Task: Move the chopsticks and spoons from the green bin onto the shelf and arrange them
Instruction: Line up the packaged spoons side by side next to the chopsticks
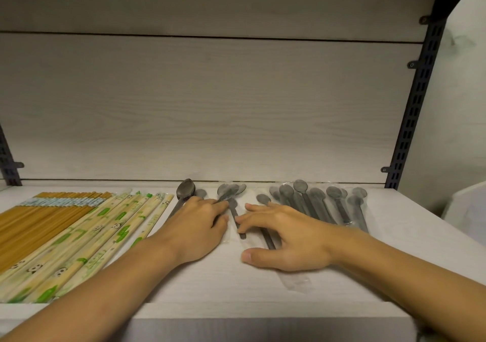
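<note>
On the pale wooden shelf (210, 283), brown chopsticks (39, 218) lie far left beside several paper-wrapped chopsticks with green panda print (105, 234). Several grey spoons in clear wrappers (323, 202) lie in a row at the right. A small group of wrapped grey spoons (231, 191) sits in the middle, with one darker spoon (185, 190) to their left. My left hand (197, 228) rests flat on the middle spoons, fingertips touching their handles. My right hand (284, 236) lies spread beside it, fingers touching a spoon handle (240, 230), thumb on the shelf. The green bin is not in view.
The shelf's back panel (210, 105) rises right behind the cutlery. Dark slotted uprights (413, 105) stand at the right and far left. A white object (468, 205) sits past the shelf's right end. The shelf's front edge (236, 312) runs under my forearms.
</note>
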